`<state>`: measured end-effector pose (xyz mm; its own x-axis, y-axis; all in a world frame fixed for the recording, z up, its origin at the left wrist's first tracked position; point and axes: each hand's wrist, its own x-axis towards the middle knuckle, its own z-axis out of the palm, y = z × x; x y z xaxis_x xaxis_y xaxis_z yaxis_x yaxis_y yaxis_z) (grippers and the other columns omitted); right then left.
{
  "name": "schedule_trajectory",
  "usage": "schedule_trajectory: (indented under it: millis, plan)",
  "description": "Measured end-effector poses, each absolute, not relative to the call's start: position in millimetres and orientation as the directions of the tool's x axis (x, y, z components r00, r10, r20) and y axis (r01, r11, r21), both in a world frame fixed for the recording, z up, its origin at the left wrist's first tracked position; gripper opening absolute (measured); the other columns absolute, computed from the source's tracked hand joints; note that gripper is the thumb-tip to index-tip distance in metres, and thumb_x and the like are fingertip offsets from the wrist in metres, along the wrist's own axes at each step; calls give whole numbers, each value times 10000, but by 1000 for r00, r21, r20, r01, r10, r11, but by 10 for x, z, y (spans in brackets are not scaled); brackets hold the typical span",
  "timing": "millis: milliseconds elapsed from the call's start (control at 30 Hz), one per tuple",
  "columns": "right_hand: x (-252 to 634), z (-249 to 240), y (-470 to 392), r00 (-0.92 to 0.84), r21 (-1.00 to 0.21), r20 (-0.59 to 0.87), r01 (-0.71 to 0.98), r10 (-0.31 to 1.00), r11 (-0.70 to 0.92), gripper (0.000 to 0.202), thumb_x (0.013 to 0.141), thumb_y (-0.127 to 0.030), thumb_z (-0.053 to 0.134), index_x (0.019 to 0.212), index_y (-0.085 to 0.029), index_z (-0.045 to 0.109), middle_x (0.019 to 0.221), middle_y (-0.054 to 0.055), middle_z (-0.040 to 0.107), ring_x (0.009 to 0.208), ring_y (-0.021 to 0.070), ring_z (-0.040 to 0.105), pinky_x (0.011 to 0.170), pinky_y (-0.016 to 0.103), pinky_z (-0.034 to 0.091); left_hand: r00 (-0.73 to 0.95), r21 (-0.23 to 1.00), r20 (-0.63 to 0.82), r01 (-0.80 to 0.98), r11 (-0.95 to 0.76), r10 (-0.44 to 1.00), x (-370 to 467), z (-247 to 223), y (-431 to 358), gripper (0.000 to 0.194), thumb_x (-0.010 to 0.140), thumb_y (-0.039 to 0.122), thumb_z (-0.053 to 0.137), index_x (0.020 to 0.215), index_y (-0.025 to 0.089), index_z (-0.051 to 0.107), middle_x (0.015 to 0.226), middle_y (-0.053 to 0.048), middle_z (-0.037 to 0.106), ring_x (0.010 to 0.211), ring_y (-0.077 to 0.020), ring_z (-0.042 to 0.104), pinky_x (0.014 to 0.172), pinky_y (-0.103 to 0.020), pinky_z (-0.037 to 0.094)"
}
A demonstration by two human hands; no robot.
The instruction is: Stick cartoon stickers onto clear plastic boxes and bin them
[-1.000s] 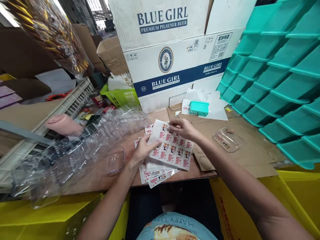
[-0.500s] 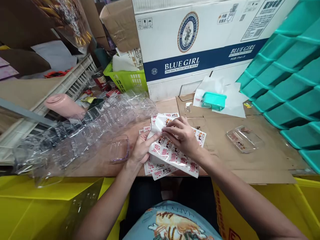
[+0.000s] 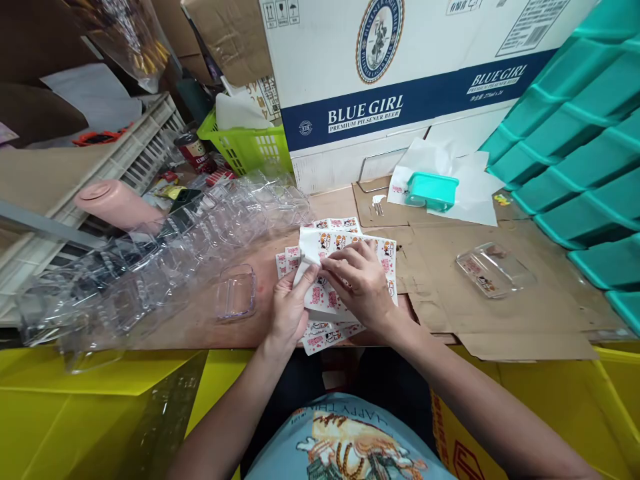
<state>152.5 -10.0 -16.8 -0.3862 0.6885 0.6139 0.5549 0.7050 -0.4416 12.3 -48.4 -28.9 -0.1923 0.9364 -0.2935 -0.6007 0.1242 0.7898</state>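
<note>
A white sticker sheet [image 3: 327,297] printed with small cartoon figures and pink designs is held up over the table. My left hand [image 3: 291,303] pinches its left edge, where a white corner is folded back. The fingers of my right hand [image 3: 357,277] are closed at that same fold, over the sheet's printed face. More printed sheets [image 3: 320,343] lie beneath it. To the left rests a clear plastic lid [image 3: 236,297]. Off to the right is another clear lid [image 3: 493,270] with printed figures on it.
Nested clear plastic covers [image 3: 165,267] stretch along the left, near a pink bottle [image 3: 117,203]. A teal container [image 3: 433,191] sits on white paper at the back. Stacked teal containers [image 3: 590,140] rise at right, and a large beer carton [image 3: 320,160] stands behind.
The held sheet has turned and now lies straighter, with its right side drawn in. Both hands remain at the folded corner. The whole view has shifted slightly.
</note>
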Motion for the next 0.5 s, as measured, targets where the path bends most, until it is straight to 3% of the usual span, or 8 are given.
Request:
schedule_trajectory:
  millis: [200,333,433,500]
  plan:
    - [1465,-175,-71,-351,-611,588,397,729,684,158,938,-224,563,882,-205,709,858,75,718,826,222,547,786,406,447,-250,845,-224,-532,59,942,196,-316,-510,253,695,297,843,920,199,781,937,-42,779,1009,-225,702,967,-376,507]
    - [1537,-204,84,-160,-853,440,233,884,467,191,930,-299,572,810,-183,665,776,60,679,775,193,587,768,365,470,-264,880,-216,-469,71,940,108,-406,-451,292,719,348,821,955,183,771,914,-51,768,961,-234,701,934,-392,517]
    - [1728,-148,273,45,-949,313,54,949,310,227,939,-366,555,829,-182,630,793,43,665,772,168,620,752,325,495,-325,992,-39,-125,-2,945,-81,-469,-354,267,797,394,744,932,164,759,904,-69,736,982,-258,672,946,-426,506]
    - [1846,-70,354,180,-922,388,102,904,375,210,928,-365,575,816,-192,609,784,25,638,755,160,600,738,318,487,-380,968,198,220,-119,904,-160,-433,-293,306,801,386,739,1015,167,746,1075,-105,690,1137,-284,596,1040,-453,444]
